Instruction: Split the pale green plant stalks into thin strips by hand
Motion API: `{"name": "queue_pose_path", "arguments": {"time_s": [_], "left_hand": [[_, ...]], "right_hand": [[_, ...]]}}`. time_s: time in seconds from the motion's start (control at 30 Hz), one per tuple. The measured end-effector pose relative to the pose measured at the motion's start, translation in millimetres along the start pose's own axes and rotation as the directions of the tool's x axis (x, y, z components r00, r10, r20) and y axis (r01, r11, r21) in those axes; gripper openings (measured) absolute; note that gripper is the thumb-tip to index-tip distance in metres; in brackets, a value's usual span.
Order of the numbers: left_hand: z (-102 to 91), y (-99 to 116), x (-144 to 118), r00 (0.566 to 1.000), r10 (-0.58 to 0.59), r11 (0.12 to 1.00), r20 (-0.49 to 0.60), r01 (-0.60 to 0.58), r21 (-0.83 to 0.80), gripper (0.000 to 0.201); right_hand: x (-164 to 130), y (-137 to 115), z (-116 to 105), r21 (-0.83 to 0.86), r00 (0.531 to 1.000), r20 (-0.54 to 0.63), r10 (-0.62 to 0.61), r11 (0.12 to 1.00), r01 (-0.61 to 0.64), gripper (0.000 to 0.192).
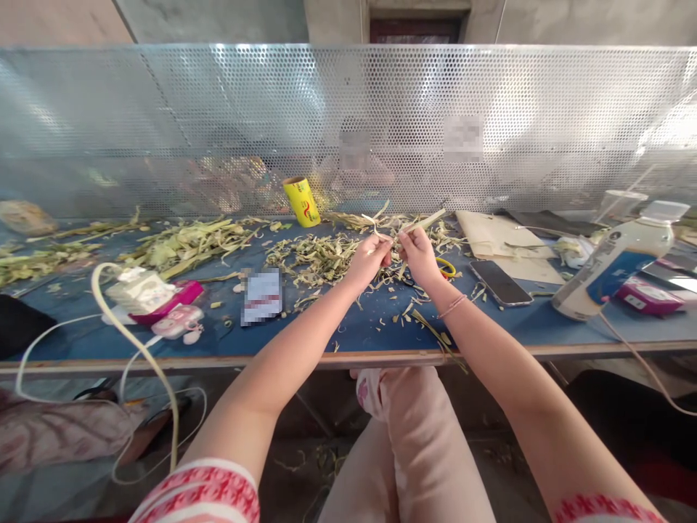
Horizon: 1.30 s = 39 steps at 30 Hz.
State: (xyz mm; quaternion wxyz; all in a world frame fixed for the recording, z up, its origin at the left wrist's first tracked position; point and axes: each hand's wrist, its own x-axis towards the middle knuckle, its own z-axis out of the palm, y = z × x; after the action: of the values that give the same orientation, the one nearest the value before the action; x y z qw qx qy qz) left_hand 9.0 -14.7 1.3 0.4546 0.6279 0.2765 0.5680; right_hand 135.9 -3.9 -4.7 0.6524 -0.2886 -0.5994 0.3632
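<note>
My left hand (371, 260) and my right hand (418, 252) meet above the middle of the blue table (359, 330), both pinching a pale green leaf strip (422, 221). The strip sticks out up and to the right from my right hand, and a thinner curl rises by my left thumb. Beneath and behind the hands lies a pile of cut dry leaf scraps (313, 256). A pink band circles my right wrist.
A yellow roll (301, 201) stands by the perforated metal screen (348, 123). A phone (501, 282), yellow-handled scissors (447, 266), brown paper (504, 240), a white bottle (615, 261), a tissue pack (140, 290), a white cable (131, 341) and long leaves (185, 243) lie around.
</note>
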Motion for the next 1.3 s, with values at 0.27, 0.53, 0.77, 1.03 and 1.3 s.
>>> {"name": "queue_pose_path", "arguments": {"time_s": [0.27,0.53,0.77,1.03,1.3], "left_hand": [[4.6,11.0,-3.9,0.996,-0.080,0.997,-0.031,0.080,-0.008,0.018],[2.4,18.5,-5.6,0.996,-0.066,0.998,0.061,0.065,0.015,0.012],[-1.6,15.6,-9.1,0.988,0.018,0.991,0.151,-0.039,0.132,0.012],[3.2,15.5,-13.8,0.989,0.035,0.989,0.142,-0.055,0.140,0.014],[8.1,19.6,-17.3,0.991,-0.004,0.996,0.137,-0.008,0.089,0.016]], "right_hand": [[-1.9,-3.5,4.0,0.108,0.998,-0.013,0.066,0.992,-0.064,0.033],[-4.2,-17.9,-1.1,0.258,0.967,0.119,0.225,0.933,-0.249,0.032],[-3.3,-16.7,-1.7,0.269,0.979,0.082,0.185,0.942,-0.200,0.033],[-4.0,-17.6,1.8,0.232,0.985,0.036,0.166,0.958,-0.170,0.031],[-2.1,-17.0,0.5,0.254,0.984,0.008,0.176,0.952,-0.173,0.028]]}}
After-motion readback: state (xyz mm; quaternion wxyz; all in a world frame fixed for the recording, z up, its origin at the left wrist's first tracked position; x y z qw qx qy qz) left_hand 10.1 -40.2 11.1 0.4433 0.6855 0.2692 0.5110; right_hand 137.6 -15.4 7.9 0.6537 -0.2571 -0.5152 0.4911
